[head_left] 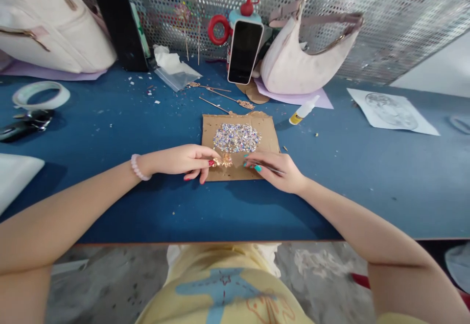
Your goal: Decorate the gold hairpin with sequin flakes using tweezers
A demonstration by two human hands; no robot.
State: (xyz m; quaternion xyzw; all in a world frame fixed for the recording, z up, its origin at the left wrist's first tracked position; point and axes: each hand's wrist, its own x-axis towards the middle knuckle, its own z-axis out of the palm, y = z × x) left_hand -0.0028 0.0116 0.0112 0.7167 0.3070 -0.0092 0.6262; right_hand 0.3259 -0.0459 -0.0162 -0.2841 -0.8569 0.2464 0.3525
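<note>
My left hand (191,161) pinches one end of a gold openwork ornament (226,160), holding it over the front part of a cardboard piece (240,173). Between thumb and fingers of my right hand (277,169) lies a thin metal tool, which looks like tweezers (270,168). Its tips point left toward the ornament and stay a little apart from it. Whether the tips hold anything is too small to tell. A pile of glittering, multicoloured small stones (237,138) is spread on the cardboard just behind both hands.
Several gold hairpins (224,95) lie behind the cardboard. A small glue bottle (304,110) rests to its right, near a printed sheet (391,111). A phone (245,52) leans on a cup, beside a handbag (312,55). Tape (41,95) lies far left.
</note>
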